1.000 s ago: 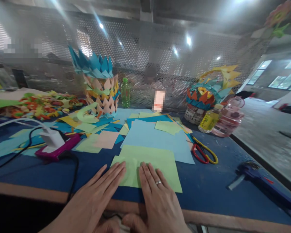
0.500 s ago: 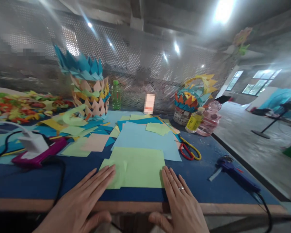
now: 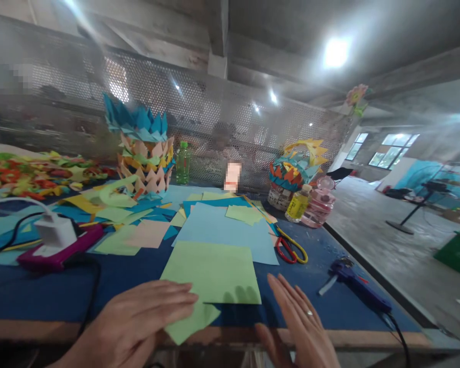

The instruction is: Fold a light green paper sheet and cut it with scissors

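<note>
A large sheet of light green paper (image 3: 218,271) lies near the table's front edge, its far side over a light blue sheet (image 3: 210,225). The fingers of my left hand (image 3: 138,317) are close together on a small green paper piece (image 3: 191,324), at the sheet's near left corner. That piece sits askew and juts over the table edge; my left thumb is hidden. My right hand (image 3: 301,322), wearing a ring, is raised just right of the large green sheet. It holds nothing, with its thumb apart from the fingers.
Red-and-yellow scissors (image 3: 291,248) and a blue glue gun (image 3: 360,289) lie to the right. A purple power strip (image 3: 61,250) with cables is at left, near paper scraps (image 3: 149,232). Tiered paper baskets (image 3: 145,163) and bottles (image 3: 299,204) stand behind.
My left hand has drawn the small green piece toward me and turned it, uncovering the large sheet's left side. My right hand has lifted away to the right. The view has tilted up.
</note>
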Demonstrator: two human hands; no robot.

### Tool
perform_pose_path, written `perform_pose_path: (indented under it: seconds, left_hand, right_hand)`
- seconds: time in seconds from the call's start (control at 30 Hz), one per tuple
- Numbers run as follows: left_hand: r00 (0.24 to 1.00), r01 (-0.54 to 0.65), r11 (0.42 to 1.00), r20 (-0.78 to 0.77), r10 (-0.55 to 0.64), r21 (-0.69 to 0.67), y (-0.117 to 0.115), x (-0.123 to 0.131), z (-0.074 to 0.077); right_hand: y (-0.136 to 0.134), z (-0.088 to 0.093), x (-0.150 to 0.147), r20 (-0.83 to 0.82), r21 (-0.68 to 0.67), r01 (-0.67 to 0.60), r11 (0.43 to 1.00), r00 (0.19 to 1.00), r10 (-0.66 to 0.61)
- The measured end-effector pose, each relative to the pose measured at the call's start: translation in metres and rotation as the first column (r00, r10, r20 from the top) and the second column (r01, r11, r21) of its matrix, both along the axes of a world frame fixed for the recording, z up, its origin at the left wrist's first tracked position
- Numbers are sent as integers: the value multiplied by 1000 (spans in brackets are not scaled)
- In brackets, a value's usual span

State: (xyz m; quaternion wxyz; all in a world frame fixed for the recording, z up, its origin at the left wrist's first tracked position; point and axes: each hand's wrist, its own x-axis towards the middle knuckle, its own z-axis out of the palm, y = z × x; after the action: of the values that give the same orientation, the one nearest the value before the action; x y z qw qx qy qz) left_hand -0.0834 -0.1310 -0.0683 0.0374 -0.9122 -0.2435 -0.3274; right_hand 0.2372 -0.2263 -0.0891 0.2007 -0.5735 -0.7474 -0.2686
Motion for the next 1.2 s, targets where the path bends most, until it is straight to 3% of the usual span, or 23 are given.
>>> perform_pose_path:
  seconds: [0.07, 0.17, 0.27, 0.4, 0.63, 0.83, 0.93, 1.03, 1.1, 1.2]
  left_hand:
    - [987, 156, 988, -41, -157, -10, 5, 28, 25]
    - [950, 303, 949, -43, -308, -90, 15, 62, 50]
    - [934, 354, 914, 29, -356, -196, 33, 79, 54]
    - [960, 280, 929, 88, -267, -241, 72, 79, 46]
    - [998, -4, 935, 52, 24, -355, 135, 71, 45]
    - [995, -47, 881, -99, 0, -470, 144, 63, 25]
    - [984, -46, 858, -173, -50, -512, 141, 57, 18]
    - [969, -68, 828, -235, -79, -557, 138, 54, 16]
    - [960, -98, 806, -269, -78, -584, 137, 54, 18]
    - [948, -152, 769, -312, -65, -620, 134, 56, 24]
  right_hand:
    - [9, 10, -20, -70, -18, -150, 989, 986, 148]
    - [24, 25, -43, -259, 117, -247, 962, 927, 270]
    - [40, 40, -50, -279, 218, -312, 925, 888, 365]
    - [69, 57, -35, -207, 203, -359, 911, 894, 398]
    - [156, 78, 13, -148, 180, -219, 959, 958, 246]
    - [215, 41, 32, -190, -82, -73, 994, 980, 56]
    - [216, 32, 39, -228, -171, 26, 985, 971, -65]
    - [204, 43, 48, -262, -241, 139, 961, 944, -202]
    - [193, 55, 55, -251, -339, 211, 917, 919, -305]
    - [180, 67, 66, -166, -505, 313, 805, 880, -446]
